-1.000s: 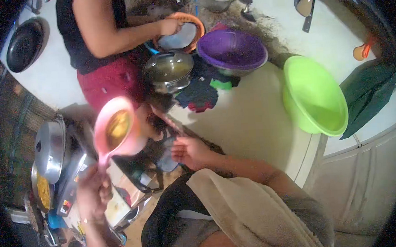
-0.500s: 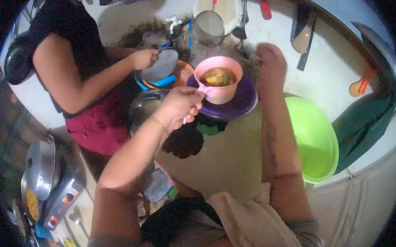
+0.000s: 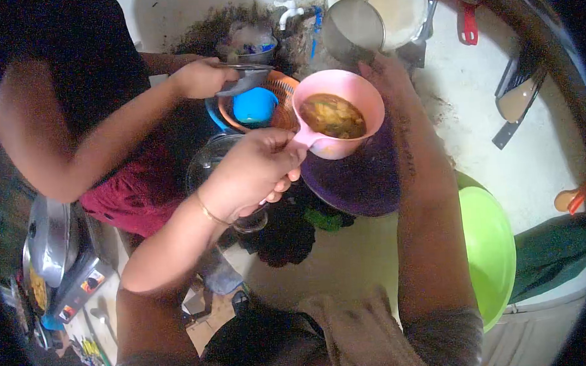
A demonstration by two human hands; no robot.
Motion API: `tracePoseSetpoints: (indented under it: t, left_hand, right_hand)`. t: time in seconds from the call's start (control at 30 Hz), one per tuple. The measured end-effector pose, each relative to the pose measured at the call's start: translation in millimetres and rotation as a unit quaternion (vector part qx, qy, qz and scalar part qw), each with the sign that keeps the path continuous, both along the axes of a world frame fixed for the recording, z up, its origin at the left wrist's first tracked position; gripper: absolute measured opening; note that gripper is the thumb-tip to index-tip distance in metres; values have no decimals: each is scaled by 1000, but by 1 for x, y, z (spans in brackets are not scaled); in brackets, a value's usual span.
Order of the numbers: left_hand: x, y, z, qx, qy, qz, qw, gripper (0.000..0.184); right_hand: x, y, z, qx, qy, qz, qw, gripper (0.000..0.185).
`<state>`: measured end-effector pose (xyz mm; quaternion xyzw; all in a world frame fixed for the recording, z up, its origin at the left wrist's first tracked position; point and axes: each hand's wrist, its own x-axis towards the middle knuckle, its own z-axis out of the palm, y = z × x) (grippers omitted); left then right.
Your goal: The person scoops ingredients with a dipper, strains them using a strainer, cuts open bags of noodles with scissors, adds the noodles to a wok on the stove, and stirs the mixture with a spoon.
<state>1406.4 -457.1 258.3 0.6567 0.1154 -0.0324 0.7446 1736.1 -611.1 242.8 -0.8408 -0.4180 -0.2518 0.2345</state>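
Note:
My left hand (image 3: 256,171) grips the handle of a pink dipper (image 3: 339,114), which holds brown broth with pale yellowish pieces. The dipper hangs over a purple basin (image 3: 356,180) on the counter. Reaching up past the dipper, my right hand (image 3: 387,78) is at the lower edge of a round mesh strainer (image 3: 354,30) on the wall; its fingertips are blurred, so their grip cannot be made out. The strainer has a red handle and overlaps a round pale board (image 3: 406,11).
At left a person (image 3: 104,126) holds a grey dish over an orange basket (image 3: 285,87) with a blue cup (image 3: 254,105). A green basin (image 3: 489,259) stands right. Cooking pots (image 3: 54,238) are far left; a tap (image 3: 289,12) is on the wall.
The dipper moved from the left side to over the purple basin. My right hand rose from near my body to the strainer. The other person's dish has tilted, and the blue cup shows more.

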Motion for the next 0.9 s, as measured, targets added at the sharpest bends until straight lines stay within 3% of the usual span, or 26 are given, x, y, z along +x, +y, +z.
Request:
tracePoseSetpoints:
  t: [0.1,0.17,0.27,0.3,0.37,0.43,0.53,0.57,0.63,0.67,0.7,0.73,0.8,0.9]
  left_hand:
    - [-8,12,-2,7,-12,-1,1000,6]
    - [-15,17,-2,-5,-24,-3,1000,5]
    - [-23,18,-4,9,1,24,1000,5]
    - [-24,21,-8,-9,-5,20,1000,5]
    - [-27,26,-17,-45,-15,4,999,5]
    - [-32,26,-17,-34,-4,17,999,6]
    - [-42,25,-10,-11,20,33,999,11]
    - [-42,27,-14,-27,19,32,999,12]
    - [-45,30,-17,-30,9,30,999,15]
    - [-45,31,-16,-24,13,30,999,15]
    - [-46,31,-14,-18,15,31,999,15]
    - [-46,32,-14,-12,17,32,999,14]
    - [-39,37,-22,22,5,27,999,11]
    - [-29,39,-22,100,-2,38,994,13]
  right_hand:
    - [5,15,-9,-21,102,-15,994,27]
    - [63,30,-43,147,247,199,937,26]
    - [103,48,-51,201,224,275,913,24]
    - [90,45,-34,235,301,278,882,24]
    - [57,32,3,325,469,290,768,23]
    - [-6,21,43,423,629,301,579,24]
    - [-28,-19,57,415,663,245,574,25]
    - [-57,-33,69,414,660,201,594,24]
    - [-4,-95,29,283,496,159,805,20]
    - [-12,-111,33,259,451,102,848,18]
    - [-22,-126,37,232,407,41,883,16]
    - [-87,-130,60,256,417,-52,870,14]
    - [-153,-150,59,260,299,-178,901,15]
    - [-184,-178,13,148,5,-242,959,19]
